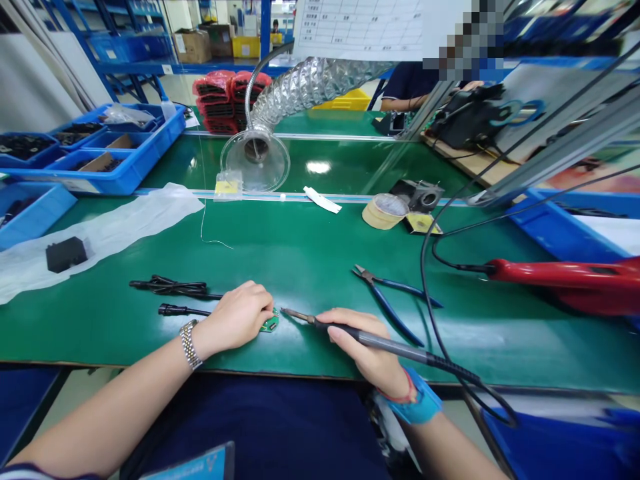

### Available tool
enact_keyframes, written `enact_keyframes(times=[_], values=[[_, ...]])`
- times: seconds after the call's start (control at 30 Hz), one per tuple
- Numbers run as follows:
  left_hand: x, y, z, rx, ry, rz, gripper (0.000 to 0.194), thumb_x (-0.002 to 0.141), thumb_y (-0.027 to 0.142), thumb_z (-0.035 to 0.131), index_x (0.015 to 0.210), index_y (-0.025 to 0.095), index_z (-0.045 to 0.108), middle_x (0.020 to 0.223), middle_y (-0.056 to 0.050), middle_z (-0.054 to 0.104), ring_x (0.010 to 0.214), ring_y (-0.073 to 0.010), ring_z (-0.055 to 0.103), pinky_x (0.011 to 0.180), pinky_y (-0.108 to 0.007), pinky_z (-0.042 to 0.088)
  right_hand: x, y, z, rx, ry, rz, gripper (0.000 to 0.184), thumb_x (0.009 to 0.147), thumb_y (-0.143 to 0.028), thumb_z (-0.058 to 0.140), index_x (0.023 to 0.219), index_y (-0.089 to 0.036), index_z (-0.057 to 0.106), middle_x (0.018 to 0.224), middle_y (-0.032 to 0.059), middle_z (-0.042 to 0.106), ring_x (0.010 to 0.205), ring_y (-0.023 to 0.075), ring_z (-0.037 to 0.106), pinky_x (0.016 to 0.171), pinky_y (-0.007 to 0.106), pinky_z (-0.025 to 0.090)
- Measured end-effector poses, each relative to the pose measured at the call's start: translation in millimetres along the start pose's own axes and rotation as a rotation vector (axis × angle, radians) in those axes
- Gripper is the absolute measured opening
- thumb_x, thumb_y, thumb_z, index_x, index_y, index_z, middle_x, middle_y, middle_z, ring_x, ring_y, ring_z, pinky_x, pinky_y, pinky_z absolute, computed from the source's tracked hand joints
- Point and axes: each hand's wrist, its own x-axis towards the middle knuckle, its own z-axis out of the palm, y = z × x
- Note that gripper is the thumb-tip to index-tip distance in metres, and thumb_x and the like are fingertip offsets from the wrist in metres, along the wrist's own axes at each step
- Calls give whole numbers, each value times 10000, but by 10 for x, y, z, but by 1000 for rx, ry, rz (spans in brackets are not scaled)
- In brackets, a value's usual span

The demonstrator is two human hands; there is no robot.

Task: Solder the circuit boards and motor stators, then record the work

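Note:
My left hand point(241, 316) is closed over a small green circuit board point(271, 324) on the green bench, its fingertips pressed at the board's edge. Two black cables come out from under that hand to the left: a bundled cable point(177, 287) and a shorter one ending in a connector point(173, 310). In my right hand point(364, 347) is a soldering iron point(360, 335), held like a pen. Its tip points left, close beside the board; whether they touch I cannot tell. Part of the board is hidden beneath my left fingers.
Blue-handled cutters point(393, 297) lie right of the iron, whose cord loops nearby. A red tool point(565, 275) is at the right. Tape roll point(384, 212), clear fume hood point(255, 163) and blue parts trays point(135, 163) stand farther back. A person's arm point(407, 102) shows across the bench.

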Motion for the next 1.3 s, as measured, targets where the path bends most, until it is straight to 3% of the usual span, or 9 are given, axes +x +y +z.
enact_keyframes(times=[0.47,1.3], values=[[-16,4,47,0,24,-13,157,870,209,528,722,175,571,813,-32,629,836,-187,537,721,-297,418,28,-31,-5,66,-68,63,153,833,-263,572,848,-214,716,779,38,727,628,152,648,647,272,533],[7,2,44,19,5,-3,161,874,204,509,725,170,559,813,-42,620,816,-189,526,720,-308,420,35,-1,-16,101,-96,42,151,838,-252,575,868,-225,721,766,24,723,694,161,659,658,271,522]])
